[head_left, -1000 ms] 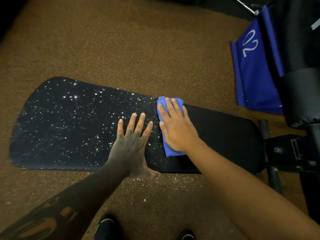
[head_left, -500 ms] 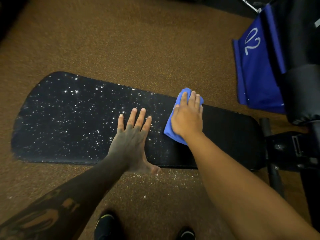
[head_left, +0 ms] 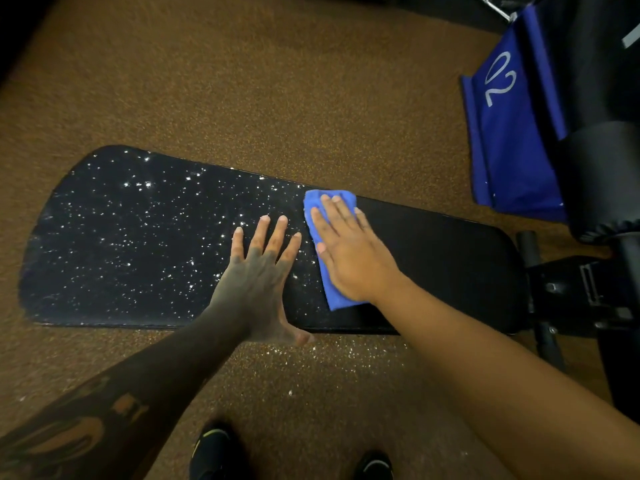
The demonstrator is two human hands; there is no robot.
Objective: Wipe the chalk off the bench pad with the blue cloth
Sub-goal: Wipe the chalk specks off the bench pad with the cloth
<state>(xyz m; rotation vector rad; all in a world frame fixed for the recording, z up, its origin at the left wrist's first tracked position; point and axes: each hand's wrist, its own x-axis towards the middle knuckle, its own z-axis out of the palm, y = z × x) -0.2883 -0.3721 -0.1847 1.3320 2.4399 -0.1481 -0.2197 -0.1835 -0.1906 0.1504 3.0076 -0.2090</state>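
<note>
A long black bench pad (head_left: 436, 258) lies across the view. White chalk specks (head_left: 138, 230) cover its left half, while its right half looks plain black. A folded blue cloth (head_left: 329, 202) lies on the pad near the middle. My right hand (head_left: 349, 254) presses flat on the cloth, fingers spread and pointing away from me. My left hand (head_left: 259, 271) rests flat and open on the speckled pad just left of the cloth, thumb over the near edge.
Brown speckled floor (head_left: 277, 81) surrounds the bench, with chalk crumbs (head_left: 346, 351) below the near edge. A blue panel marked 02 (head_left: 502, 126) and black padded equipment (head_left: 602, 174) stand at the right. The bench's black frame (head_left: 568, 292) extends right. My shoes (head_left: 211, 452) show at the bottom.
My right hand swept the cloth toward the pad's far edge and to the right, then came back toward me and left. My left hand stayed planted.
</note>
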